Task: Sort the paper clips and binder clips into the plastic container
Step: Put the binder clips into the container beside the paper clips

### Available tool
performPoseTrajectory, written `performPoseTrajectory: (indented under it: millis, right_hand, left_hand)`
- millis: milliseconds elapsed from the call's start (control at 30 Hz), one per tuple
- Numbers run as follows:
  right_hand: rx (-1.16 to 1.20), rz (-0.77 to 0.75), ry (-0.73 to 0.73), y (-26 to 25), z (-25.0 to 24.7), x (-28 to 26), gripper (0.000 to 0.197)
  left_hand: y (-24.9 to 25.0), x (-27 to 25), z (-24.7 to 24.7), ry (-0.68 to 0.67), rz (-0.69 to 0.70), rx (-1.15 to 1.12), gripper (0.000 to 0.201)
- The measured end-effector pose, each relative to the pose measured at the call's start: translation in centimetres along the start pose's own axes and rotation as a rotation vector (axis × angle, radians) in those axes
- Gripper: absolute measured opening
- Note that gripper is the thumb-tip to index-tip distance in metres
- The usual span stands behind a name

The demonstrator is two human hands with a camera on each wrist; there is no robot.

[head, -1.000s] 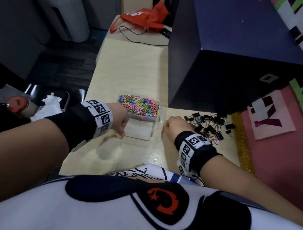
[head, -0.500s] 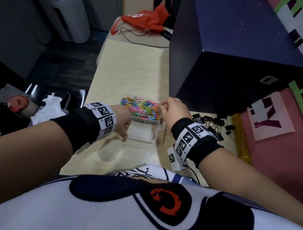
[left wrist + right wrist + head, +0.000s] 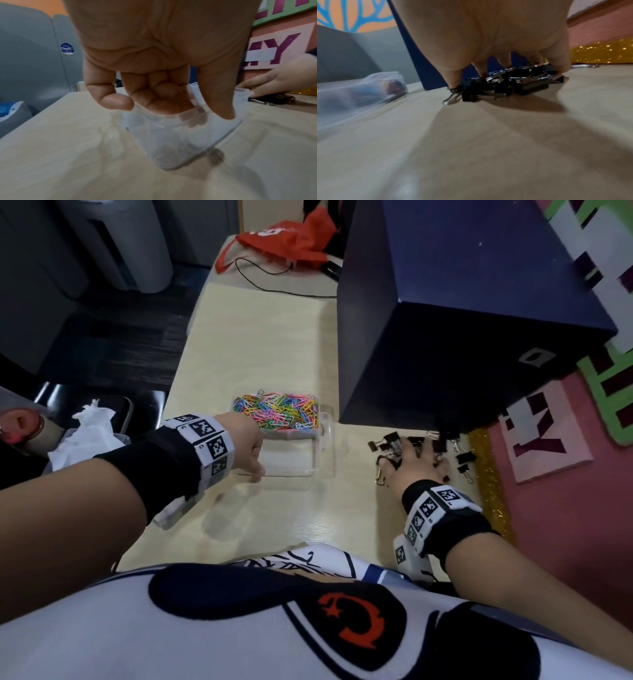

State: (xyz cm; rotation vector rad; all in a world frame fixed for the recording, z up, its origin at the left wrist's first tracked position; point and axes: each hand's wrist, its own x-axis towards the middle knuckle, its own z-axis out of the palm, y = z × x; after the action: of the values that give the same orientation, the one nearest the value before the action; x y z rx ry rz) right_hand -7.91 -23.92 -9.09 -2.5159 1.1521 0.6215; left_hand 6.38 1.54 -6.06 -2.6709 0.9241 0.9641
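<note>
Pale wooden table (image 3: 260,344): bore all items listed below.

Large dark navy box (image 3: 462,313): stood at the far right of the table, unmoved from the earlier frames.

Clear plastic two-compartment container (image 3: 325,440): sat at table centre, just left of the box. Far compartment held the multicoloured paper clips (image 3: 275,410); near compartment looked empty.

Left hand (image 3: 245,445): gripped the container's near-left corner, thumb and index finger (image 3: 221,100) on its rim, the other fingers curled in behind. Position matched the frame half a second before.

Right hand (image 3: 416,463): half a second earlier it was at the container's right edge; it had since shifted right onto the clip pile. Fingers spread and bent downward, tips touching the clips (image 3: 453,79); whether any clip was actually grasped could not be told.

Black binder clips with silver wire handles (image 3: 387,441): heaped on the table near the box's near face, right of the container, none inside it.
</note>
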Motion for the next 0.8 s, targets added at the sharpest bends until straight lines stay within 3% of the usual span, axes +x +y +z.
performPoseTrajectory:
  millis: [233, 367, 433, 500, 633, 800]
  right_hand:
    - [-0.037, -0.304, -0.019, -1.1, 1.6, -2.9, 0.057]
    - [0.047, -0.309, 0.123, -0.6, 0.7, -2.9, 0.054]
    - [0.048, -0.221, 0.160, 0.6, -0.6, -1.7, 0.056]
    - [0.046, -0.116, 0.160, 2.3, -1.8, 0.0, 0.059]
    - [0.036, -0.004, 0.042, 4.8, -2.9, 2.7, 0.065]
    - [-0.129, -0.087, -0.008, 4.6, -2.7, 2.2, 0.047]
  left_hand:
    - [1.8, 0.0, -0.8, 0.153, -0.104, -0.075, 0.031]
    - [4.1, -1.0, -0.7, 0.312, -0.221, -0.044, 0.039]
    - [5.6, -1.3, -0.5, 0.401, -0.152, -0.003, 0.038]
    - [7.4, -1.6, -0.3, 0.450, 0.030, 0.025, 0.033]
    - [11.0, -1.6, 0.8, 0.292, 0.315, 0.069, 0.046]
    - [12.4, -0.7, 3.1, 0.174, 0.311, 0.222, 0.057]
